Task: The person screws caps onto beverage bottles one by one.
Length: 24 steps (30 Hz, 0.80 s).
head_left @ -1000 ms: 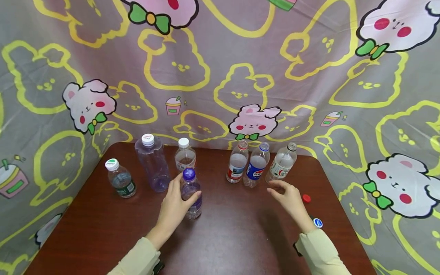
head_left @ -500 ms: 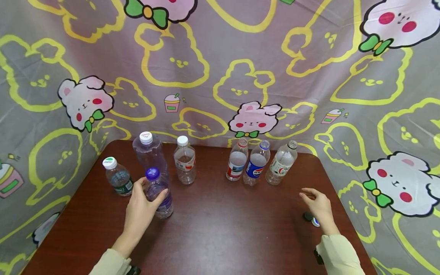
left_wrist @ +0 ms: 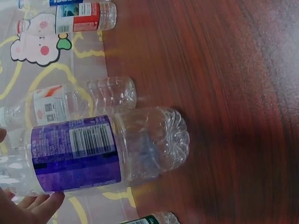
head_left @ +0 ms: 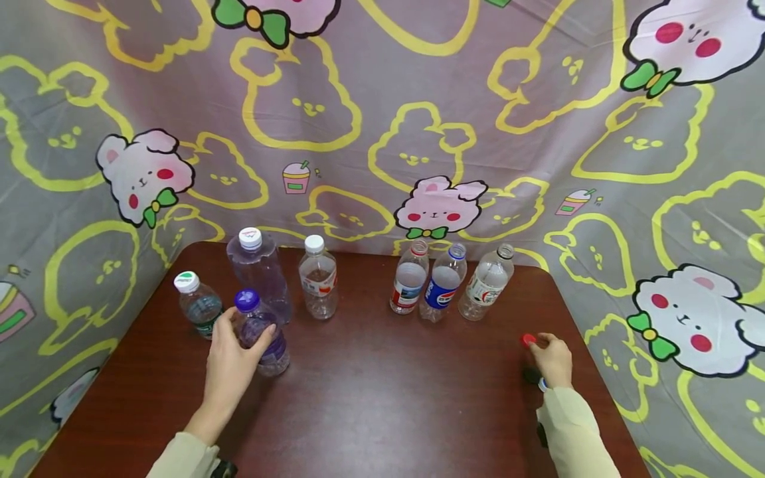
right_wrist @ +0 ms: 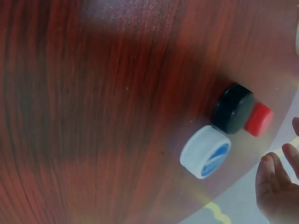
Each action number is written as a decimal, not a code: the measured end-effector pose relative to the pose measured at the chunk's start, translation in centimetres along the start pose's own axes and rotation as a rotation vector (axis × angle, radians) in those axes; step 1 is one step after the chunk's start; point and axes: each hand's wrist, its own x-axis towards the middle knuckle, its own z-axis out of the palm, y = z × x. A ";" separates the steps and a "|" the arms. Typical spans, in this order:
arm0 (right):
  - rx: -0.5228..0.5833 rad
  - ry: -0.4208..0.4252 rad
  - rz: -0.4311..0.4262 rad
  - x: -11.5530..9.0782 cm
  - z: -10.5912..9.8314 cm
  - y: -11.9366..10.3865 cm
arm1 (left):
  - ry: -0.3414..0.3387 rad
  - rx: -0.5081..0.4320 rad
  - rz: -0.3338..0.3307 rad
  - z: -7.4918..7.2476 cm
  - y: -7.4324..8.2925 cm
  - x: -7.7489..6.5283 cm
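Note:
My left hand (head_left: 230,362) grips a clear bottle with a purple cap and purple label (head_left: 263,335), held upright near the left side of the table. In the left wrist view, that bottle's label (left_wrist: 77,154) and ribbed base fill the lower left. At the right side, my right hand (head_left: 552,358) is beside a red bottle cap (head_left: 528,340). The right wrist view shows its fingers loosely bent and apart from the red cap (right_wrist: 259,119). A black cap (right_wrist: 233,108) and a white cap with a blue top (right_wrist: 205,151) lie close by.
Capped bottles stand at left: a small green-labelled one (head_left: 200,309), a large purple-tinted one (head_left: 259,279) and a white-capped one (head_left: 319,285). Uncapped ones stand right of centre: red-labelled (head_left: 409,285), blue Pepsi (head_left: 442,289) and white-labelled (head_left: 485,289). A patterned cloth (head_left: 358,86) surrounds the table (head_left: 382,398).
My left hand has carried the purple-capped bottle leftward, away from the front of the white-capped one. My right hand has moved right, from near the uncapped bottles to the loose caps.

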 end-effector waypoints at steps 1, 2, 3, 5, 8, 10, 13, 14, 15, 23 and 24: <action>-0.004 -0.008 0.006 0.1 0.1 0.1 | 0.015 -0.002 0.007 0.0 -0.1 0.1; -0.008 -0.014 0.008 0.3 0.3 0.2 | 0.029 -0.002 0.011 0.1 -0.2 0.1; -0.011 -0.019 0.011 0.4 0.4 0.2 | 0.043 -0.002 0.016 0.1 -0.3 0.1; -0.015 -0.038 0.015 0.6 0.7 0.4 | 0.066 -0.001 0.026 0.2 -0.5 0.1; -0.029 -0.045 0.008 0.7 1.0 0.7 | 0.085 -0.009 0.041 0.3 -0.6 0.1; -0.033 -0.043 0.003 0.7 1.2 0.9 | 0.090 -0.012 0.047 0.3 -0.7 0.2; -0.039 -0.055 0.006 0.9 1.4 0.9 | 0.088 -0.019 0.048 0.3 -0.7 0.2; -0.042 -0.064 0.008 0.9 1.5 0.9 | 0.086 -0.021 0.048 0.3 -0.7 0.2; -0.046 -0.076 0.011 1.0 1.6 0.9 | 0.084 -0.023 0.046 0.2 -0.8 0.2; -0.052 -0.109 0.040 1.0 1.9 0.6 | 0.072 -0.028 0.049 0.1 -1.0 0.2; -0.047 -0.106 0.043 0.9 1.9 0.6 | 0.069 -0.030 0.046 0.1 -1.0 0.2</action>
